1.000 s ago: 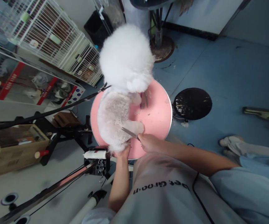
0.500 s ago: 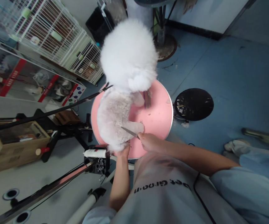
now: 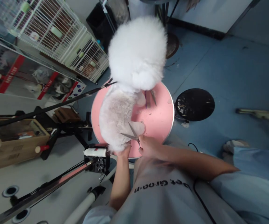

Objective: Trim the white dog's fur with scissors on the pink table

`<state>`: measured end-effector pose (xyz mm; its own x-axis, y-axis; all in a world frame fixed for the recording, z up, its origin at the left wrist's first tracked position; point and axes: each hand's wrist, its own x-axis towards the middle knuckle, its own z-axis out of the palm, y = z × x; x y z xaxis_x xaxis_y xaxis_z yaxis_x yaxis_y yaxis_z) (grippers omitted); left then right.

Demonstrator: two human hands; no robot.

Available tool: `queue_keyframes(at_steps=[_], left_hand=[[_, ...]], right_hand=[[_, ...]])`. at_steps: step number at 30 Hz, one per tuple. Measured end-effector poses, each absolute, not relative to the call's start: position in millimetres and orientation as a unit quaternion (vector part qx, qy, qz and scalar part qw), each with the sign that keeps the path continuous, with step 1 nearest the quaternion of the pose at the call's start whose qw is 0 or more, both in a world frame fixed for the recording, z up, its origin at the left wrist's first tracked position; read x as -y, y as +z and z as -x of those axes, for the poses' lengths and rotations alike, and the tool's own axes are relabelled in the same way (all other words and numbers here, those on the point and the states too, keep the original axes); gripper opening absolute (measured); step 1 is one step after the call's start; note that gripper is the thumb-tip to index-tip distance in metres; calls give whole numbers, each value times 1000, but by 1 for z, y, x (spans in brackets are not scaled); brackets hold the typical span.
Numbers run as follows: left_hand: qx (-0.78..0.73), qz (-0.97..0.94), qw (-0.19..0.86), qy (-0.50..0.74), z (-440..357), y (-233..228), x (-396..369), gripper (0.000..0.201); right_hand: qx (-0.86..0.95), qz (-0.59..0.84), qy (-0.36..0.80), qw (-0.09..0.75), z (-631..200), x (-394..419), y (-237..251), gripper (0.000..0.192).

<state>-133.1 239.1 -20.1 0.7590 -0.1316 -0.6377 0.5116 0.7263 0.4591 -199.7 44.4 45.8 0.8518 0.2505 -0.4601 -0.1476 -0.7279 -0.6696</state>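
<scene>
Right at my belly, my left hand [image 3: 122, 151] is tucked under the rear of the dog [image 3: 119, 119], fingers curled into the fluff, holding it there. Just to the right, my right hand [image 3: 148, 146] grips the scissors [image 3: 131, 134] by the handles, fingers closed through the loops; the blades stand spread apart in a V, their tips lying over the fur of the dog's hind leg. The dog stands on the round pink desk [image 3: 160, 121], its clipped body just ahead of my fingers and its big white puffy head [image 3: 138, 51] farther off. Beyond my right fingers, near the dog's front paw, a comb [image 3: 148, 99] and a second pair of scissors [image 3: 153, 97] lie on the pink top. Left of my left fingers, a clipper [image 3: 94, 152] sits on a black holder. Farther right a black stool [image 3: 194, 104] stands on the blue floor [image 3: 230, 68], and far to the left stand white wire cages [image 3: 55, 34].
</scene>
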Motion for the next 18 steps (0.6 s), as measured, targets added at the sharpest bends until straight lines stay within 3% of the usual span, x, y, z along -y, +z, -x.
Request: queue_keyframes(at_steps=[18], left_hand=[[-296,-339,875,-179,132,-20,-239,51]], right_hand=[[28,883,277,377,196,-43,50,25]])
